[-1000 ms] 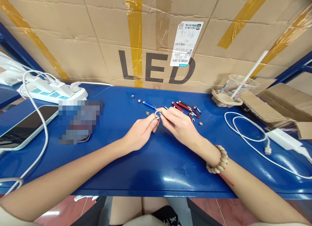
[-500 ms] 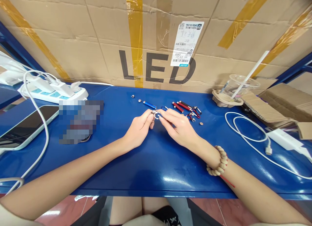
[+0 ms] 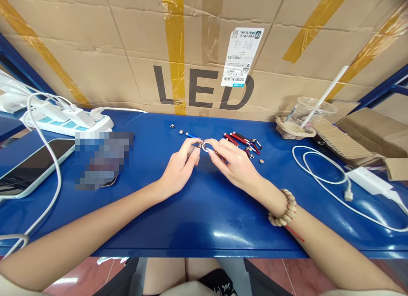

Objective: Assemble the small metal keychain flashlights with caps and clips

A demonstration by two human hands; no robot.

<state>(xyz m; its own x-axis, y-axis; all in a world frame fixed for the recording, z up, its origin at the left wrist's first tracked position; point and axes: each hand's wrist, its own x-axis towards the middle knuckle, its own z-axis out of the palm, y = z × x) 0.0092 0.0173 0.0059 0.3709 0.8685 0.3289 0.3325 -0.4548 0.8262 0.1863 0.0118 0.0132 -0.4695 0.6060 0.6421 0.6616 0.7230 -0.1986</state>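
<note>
My left hand (image 3: 181, 165) and my right hand (image 3: 234, 163) meet above the middle of the blue table (image 3: 204, 211). Between their fingertips they pinch a small silver clip ring (image 3: 206, 146); the left fingers also close on a small metal piece beside it. Just behind the hands lies a blue mini flashlight (image 3: 192, 135). To the right of it lie several red mini flashlights with clips (image 3: 242, 140). Small silver caps (image 3: 177, 129) lie further back on the left.
A large cardboard box marked LED (image 3: 204, 53) stands along the back. A white power strip (image 3: 68, 121) with plugs and a phone (image 3: 30, 166) lie at the left. A plastic cup with a straw (image 3: 307, 113), a white cable (image 3: 321, 172) and a charger (image 3: 369, 181) lie at the right.
Both hands have moved slightly away from me, towards the blue flashlight, still holding the ring between them. The fingertips have shifted around the ring.
</note>
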